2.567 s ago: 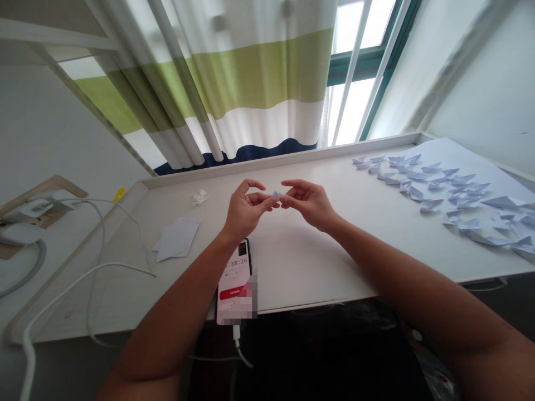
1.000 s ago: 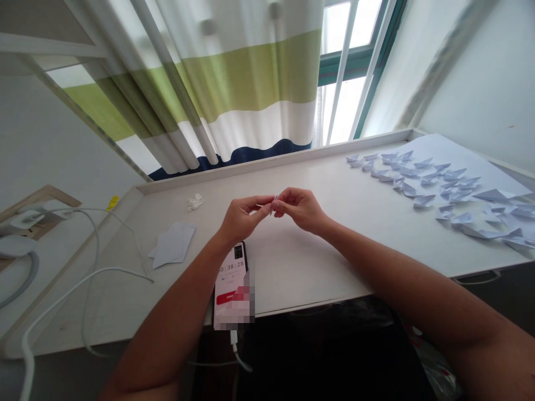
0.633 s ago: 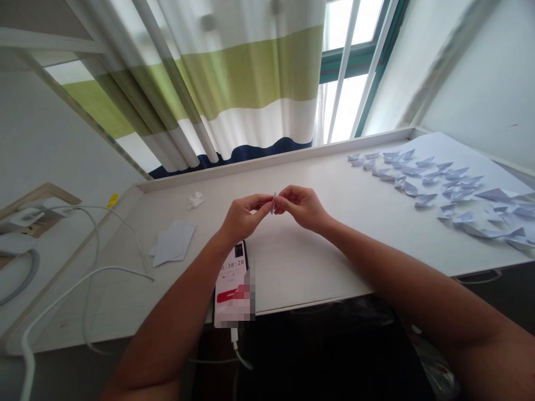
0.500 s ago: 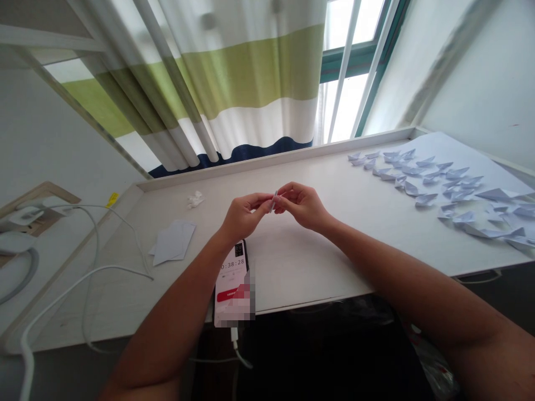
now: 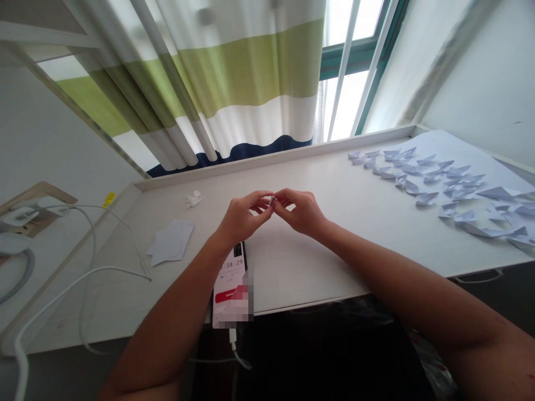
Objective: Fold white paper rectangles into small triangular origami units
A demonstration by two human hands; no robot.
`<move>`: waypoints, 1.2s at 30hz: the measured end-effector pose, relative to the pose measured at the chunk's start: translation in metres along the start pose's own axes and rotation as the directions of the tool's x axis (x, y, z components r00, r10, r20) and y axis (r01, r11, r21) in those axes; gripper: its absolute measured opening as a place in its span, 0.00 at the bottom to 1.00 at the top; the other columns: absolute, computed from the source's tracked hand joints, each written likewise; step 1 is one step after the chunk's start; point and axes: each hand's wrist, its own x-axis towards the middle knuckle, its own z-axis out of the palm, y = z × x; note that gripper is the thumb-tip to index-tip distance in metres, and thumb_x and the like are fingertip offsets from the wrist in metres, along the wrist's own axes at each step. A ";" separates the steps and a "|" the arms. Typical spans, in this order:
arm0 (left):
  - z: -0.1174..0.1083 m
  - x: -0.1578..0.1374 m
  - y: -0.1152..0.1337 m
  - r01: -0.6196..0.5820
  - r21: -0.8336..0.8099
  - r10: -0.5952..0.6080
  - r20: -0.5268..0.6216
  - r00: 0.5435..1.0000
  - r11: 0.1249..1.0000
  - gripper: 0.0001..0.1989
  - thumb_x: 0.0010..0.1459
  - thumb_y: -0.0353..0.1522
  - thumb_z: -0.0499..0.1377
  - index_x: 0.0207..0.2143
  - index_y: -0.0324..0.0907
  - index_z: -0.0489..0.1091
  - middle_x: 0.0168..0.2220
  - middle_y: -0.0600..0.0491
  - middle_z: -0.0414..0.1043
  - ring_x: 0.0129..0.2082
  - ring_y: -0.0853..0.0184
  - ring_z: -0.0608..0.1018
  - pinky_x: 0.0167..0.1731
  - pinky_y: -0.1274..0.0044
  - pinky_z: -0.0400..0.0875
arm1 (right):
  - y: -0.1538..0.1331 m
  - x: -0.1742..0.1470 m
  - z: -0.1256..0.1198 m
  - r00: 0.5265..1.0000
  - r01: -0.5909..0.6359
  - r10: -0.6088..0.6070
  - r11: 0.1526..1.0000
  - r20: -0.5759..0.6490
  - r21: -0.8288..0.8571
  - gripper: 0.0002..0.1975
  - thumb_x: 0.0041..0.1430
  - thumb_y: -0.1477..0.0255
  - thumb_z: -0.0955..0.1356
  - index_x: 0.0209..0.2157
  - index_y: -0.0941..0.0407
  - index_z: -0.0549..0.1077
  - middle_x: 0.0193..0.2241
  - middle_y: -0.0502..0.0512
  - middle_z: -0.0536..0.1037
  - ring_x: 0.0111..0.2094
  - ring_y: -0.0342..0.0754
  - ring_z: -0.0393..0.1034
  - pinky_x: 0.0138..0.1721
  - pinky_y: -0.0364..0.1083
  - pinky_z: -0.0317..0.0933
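Between the fingertips of both hands is a small folded piece of white paper [image 5: 272, 201], mostly covered by the fingers. My left hand [image 5: 246, 214] pinches it from the left, thumb below and fingers above. From the other side my right hand [image 5: 301, 210] grips it with thumb and fingers. Both hands are held over the middle of the white table [image 5: 301, 267]. A phone [image 5: 230, 292] with a running timer lies under my left forearm at the table's front edge, partly hidden.
Several folded paper shapes [image 5: 426, 199] lie in rows at the right, some on a large white sheet [image 5: 449, 146]. At the left are flat paper pieces [image 5: 172, 242], a crumpled paper [image 5: 193, 199] and white cables [image 5: 94, 270]. A raised rim [image 5: 234, 163] runs along the back.
The fingers have shifted around the folded paper, and less of it shows above them. Both hands stay in nearly the same place.
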 end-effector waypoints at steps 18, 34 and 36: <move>0.001 -0.004 0.003 0.043 0.071 -0.034 -0.127 0.991 0.997 0.13 0.67 0.42 0.67 0.44 0.44 0.86 0.36 0.48 0.88 0.35 0.59 0.88 0.41 0.69 0.83 | 0.007 0.002 -0.003 0.992 0.053 -0.043 0.995 0.120 -0.086 0.12 0.76 0.62 0.67 0.44 0.53 0.79 0.40 0.59 0.89 0.39 0.53 0.84 0.43 0.52 0.76; 0.004 0.004 0.009 0.263 -0.585 -0.387 -0.095 0.917 0.768 0.12 0.52 0.37 0.77 0.36 0.40 0.85 0.37 0.48 0.87 0.41 0.57 0.89 0.53 0.58 0.86 | -0.003 0.001 -0.005 0.990 0.137 -0.137 0.991 -0.016 -0.004 0.10 0.73 0.66 0.69 0.43 0.50 0.84 0.43 0.59 0.84 0.44 0.54 0.80 0.48 0.56 0.76; 0.005 0.004 0.007 0.260 -0.598 -0.385 -0.089 0.919 0.758 0.14 0.52 0.39 0.78 0.35 0.40 0.83 0.37 0.48 0.87 0.42 0.57 0.89 0.55 0.58 0.86 | -0.003 0.002 -0.005 0.990 0.135 -0.134 0.991 -0.035 0.018 0.09 0.73 0.64 0.70 0.43 0.50 0.84 0.44 0.58 0.83 0.45 0.55 0.79 0.49 0.56 0.76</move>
